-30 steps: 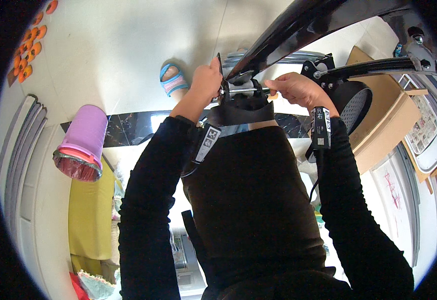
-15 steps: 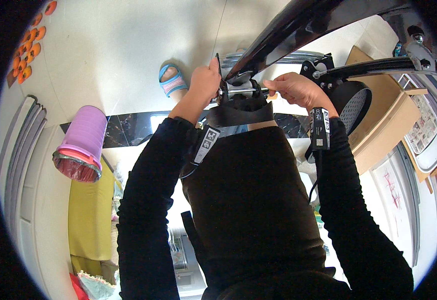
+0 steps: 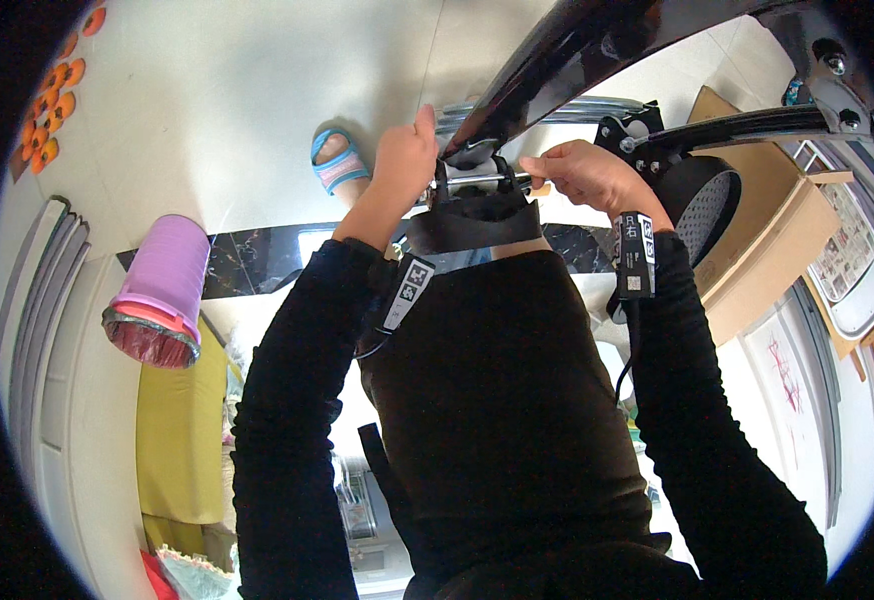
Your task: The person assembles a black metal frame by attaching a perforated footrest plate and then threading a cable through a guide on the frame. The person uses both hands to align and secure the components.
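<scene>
- Metal rod (image 3: 479,182) lay crosswise between the 2 hands, beneath the lower end of a thick, glossy black tube (image 3: 567,80) and just above a curved black plate (image 3: 472,228)
- Left hand (image 3: 404,168) was at the rod's left end, thumb pointing up; its fingers were mostly hidden, so could not tell how firmly they were closed or on what
- Right hand (image 3: 585,178) had thumb and fingertips together, clamped on the rod's right end
- Black sleeves covered both forearms, with 1 patterned tag at each wrist
- Thin black bar (image 3: 737,130) ran off to the right, beyond the right hand
- Black dotted pad (image 3: 715,205) stood beside the right wrist, with a cardboard box (image 3: 777,250) right of it
- 1 foot in a blue and pink slipper (image 3: 340,165) was on the pale floor (image 3: 227,120), left of the left hand
- Purple bin (image 3: 169,260), bag-lined, was farther left, near a yellow-green cushion (image 3: 182,440)
</scene>
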The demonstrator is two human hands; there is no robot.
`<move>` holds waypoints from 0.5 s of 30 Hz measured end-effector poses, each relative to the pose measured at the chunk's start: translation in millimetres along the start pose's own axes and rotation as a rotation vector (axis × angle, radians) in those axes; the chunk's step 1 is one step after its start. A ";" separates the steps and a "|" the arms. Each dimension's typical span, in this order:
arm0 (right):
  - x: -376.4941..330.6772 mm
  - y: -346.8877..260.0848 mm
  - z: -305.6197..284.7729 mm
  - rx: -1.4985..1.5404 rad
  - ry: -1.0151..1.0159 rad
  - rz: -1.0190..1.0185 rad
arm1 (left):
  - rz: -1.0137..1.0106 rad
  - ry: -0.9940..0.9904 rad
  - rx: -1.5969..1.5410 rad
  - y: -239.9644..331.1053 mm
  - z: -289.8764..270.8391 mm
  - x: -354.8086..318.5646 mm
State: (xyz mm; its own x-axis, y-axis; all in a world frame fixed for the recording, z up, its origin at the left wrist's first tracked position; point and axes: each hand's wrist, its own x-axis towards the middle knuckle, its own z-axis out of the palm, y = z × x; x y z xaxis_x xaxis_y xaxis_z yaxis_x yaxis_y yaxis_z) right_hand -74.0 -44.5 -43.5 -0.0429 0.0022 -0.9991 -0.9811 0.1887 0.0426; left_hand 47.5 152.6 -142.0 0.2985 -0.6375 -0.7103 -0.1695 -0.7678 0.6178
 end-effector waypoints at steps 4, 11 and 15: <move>2.2 2.5 -1.9 0.059 -0.030 0.004 | -0.043 0.141 -0.300 7.2 -1.9 -4.2; 2.2 0.5 -2.8 0.090 -0.049 0.063 | -0.160 0.194 -0.397 28.3 -20.7 -15.5; 2.1 -2.1 -2.7 0.115 -0.057 0.136 | 0.052 0.277 -0.359 44.1 -24.9 -26.7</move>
State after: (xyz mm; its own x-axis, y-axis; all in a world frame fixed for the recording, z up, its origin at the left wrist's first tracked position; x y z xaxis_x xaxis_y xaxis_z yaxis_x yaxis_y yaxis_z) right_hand -72.6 -47.5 -45.7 -0.1595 0.0901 -0.9831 -0.9388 0.2942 0.1793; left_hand 55.5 137.3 -87.4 0.5466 -0.5957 -0.5885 0.1311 -0.6333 0.7627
